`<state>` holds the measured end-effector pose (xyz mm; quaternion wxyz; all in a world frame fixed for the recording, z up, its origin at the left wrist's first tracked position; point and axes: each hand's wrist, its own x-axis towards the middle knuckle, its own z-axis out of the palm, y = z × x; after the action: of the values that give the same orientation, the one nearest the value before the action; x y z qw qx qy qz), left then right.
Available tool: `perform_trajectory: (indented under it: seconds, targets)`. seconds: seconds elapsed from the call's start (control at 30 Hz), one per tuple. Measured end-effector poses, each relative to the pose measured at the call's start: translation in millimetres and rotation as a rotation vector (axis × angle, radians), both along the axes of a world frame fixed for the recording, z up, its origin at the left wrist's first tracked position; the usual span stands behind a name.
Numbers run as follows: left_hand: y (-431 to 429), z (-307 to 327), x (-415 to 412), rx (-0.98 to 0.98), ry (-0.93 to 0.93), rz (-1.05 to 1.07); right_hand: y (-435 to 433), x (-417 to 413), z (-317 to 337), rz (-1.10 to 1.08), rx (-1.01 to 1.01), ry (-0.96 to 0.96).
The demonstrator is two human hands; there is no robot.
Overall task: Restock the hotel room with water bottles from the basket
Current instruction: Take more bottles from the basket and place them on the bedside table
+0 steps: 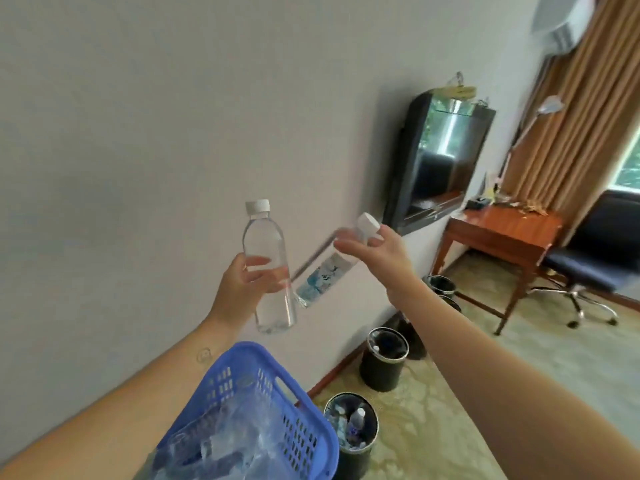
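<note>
Both arms are stretched forward toward the wall (138, 133), hands at about the same height, well above the floor.

Left hand (239, 289): forearm angled up from lower left, gripping the clear bottle (266, 237) around its midsection. The fingers (258, 263) are wrapped across the front. Bottle is upright with a slight tilt, white cap on top, no label.

Right hand (377, 254): arm comes in from lower right, wrist raised. It holds the labelled bottle (320, 278) up by the neck, thumb near the white cap and the other fingers (346, 244) extended alongside, only loosely curled. This bottle is tilted hard, cap up-right and base down-left, and it is blurred. How tight the grip is, I can't tell. Its base sits just beside the clear bottle's lower half.

Blue basket (301, 400) is low and close to the body, between the forearms, with clear plastic bottles piled inside.

Floor along the wall: near bin (349, 455) with bottles in it, a second bin (381, 372) beyond it, more further back. TV (440, 157) is wall-mounted. The wooden surface (502, 233) and black chair (595, 261) stand by the curtains (571, 116).
</note>
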<state>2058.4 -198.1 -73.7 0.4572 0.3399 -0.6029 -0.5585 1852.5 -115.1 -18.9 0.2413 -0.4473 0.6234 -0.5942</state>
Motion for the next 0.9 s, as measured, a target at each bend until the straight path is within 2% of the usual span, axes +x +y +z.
perform_trajectory:
  seconds: [0.13,0.2,0.27,0.33,0.47,0.6,0.77,0.9]
  targets:
    - [72,28,-79,-0.031,0.035,-0.403,107,-35,23,-0.253,-0.18,-0.152]
    - [115,38,-118,0.065,0.009,-0.63,162,-50,30,-0.306,-0.231,-0.334]
    - [168,47,-158,0.123,-0.02,-0.822,223,-69,34,-0.422,-0.241,-0.439]
    - [226,52,-197,0.161,-0.028,-0.967,288,-86,37,-0.581,-0.243,-0.458]
    - [340,51,-257,0.236,-0.078,-1.28,418,-106,40,-0.746,-0.298,-0.503]
    - [452,42,-312,0.238,-0.042,-1.569,544,-117,45,-0.961,-0.23,-0.476]
    - [595,34,-372,0.356,-0.072,-1.696,682,-139,52,-1.099,-0.167,-0.48]
    - [669,22,-412,0.435,-0.036,-1.747,755,-169,48,-1.077,-0.092,-0.428]
